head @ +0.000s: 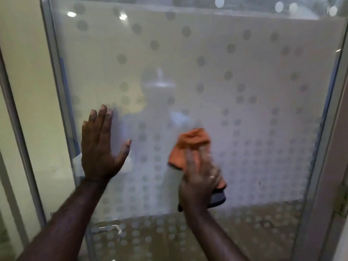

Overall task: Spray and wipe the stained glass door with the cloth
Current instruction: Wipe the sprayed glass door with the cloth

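The frosted glass door (207,72) with a pattern of grey dots fills the head view. My left hand (99,147) lies flat against its left side, fingers spread and pointing up, holding nothing. My right hand (202,178) is blurred and presses an orange cloth (190,144) with a dark grey underside against the glass lower centre. The cloth sticks out above and below my fingers. No spray bottle is in view.
A metal door frame (54,91) runs down the left, with a cream wall (24,72) beyond it. Another frame edge with a hinge (341,202) stands at the right. A small white sticker (128,164) shows beside my left palm.
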Tool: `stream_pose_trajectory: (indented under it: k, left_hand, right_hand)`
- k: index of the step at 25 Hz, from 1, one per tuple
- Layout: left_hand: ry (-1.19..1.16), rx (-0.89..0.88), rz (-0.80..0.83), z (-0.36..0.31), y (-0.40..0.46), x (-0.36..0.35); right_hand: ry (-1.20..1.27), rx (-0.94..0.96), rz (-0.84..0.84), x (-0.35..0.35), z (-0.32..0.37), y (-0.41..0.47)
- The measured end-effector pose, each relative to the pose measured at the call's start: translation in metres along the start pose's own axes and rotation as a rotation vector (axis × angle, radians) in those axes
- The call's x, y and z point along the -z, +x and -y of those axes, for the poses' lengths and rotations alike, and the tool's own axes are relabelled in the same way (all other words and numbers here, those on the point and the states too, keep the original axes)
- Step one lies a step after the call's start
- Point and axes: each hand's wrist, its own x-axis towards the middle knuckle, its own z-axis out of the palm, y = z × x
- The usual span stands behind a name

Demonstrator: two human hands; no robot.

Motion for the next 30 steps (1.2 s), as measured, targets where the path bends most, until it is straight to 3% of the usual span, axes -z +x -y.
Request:
stream_pose_trajectory:
  k: [2, 4, 6, 9, 12, 17, 20, 26, 30]
  left_hand:
    - [-0.008, -0.004, -0.005, -0.001, 0.0, 0.001]
    - [-0.014, -0.003, 0.002, -0.001, 0.0, 0.001]
    - [-0.03, -0.003, 0.012, 0.0, 0.0, 0.002]
    - [-0.062, -0.003, 0.022, 0.001, 0.001, 0.004]
    - [-0.089, -0.016, 0.012, 0.001, 0.001, 0.005]
    - [-0.193, -0.01, 0.015, 0.003, 0.002, 0.008]
    - [-0.245, -0.003, 0.034, 0.009, 0.004, 0.013]
    - [-0.362, 0.053, 0.014, 0.014, 0.006, 0.021]
    - [-0.346, 0.062, 0.001, 0.014, 0.006, 0.021]
  right_hand:
    - [0.028, 0.235, 0.098, -0.003, 0.029, -0.008]
    - [0.025, 0.277, 0.063, -0.001, 0.033, 0.029]
    - [-0.013, 0.145, -0.044, 0.005, 0.012, 0.064]
    - [0.009, -0.219, -0.182, 0.015, -0.042, 0.08]
    - [0.052, -0.359, -0.164, 0.009, -0.043, 0.034]
    - [0.065, 0.151, 0.126, -0.014, 0.045, -0.053]
    - [0.101, 0.39, 0.153, -0.022, 0.086, -0.039]
    - [-0.001, 0.55, 0.054, -0.024, 0.107, 0.04]
    - [-0.051, 0.452, -0.049, -0.014, 0.104, 0.106]
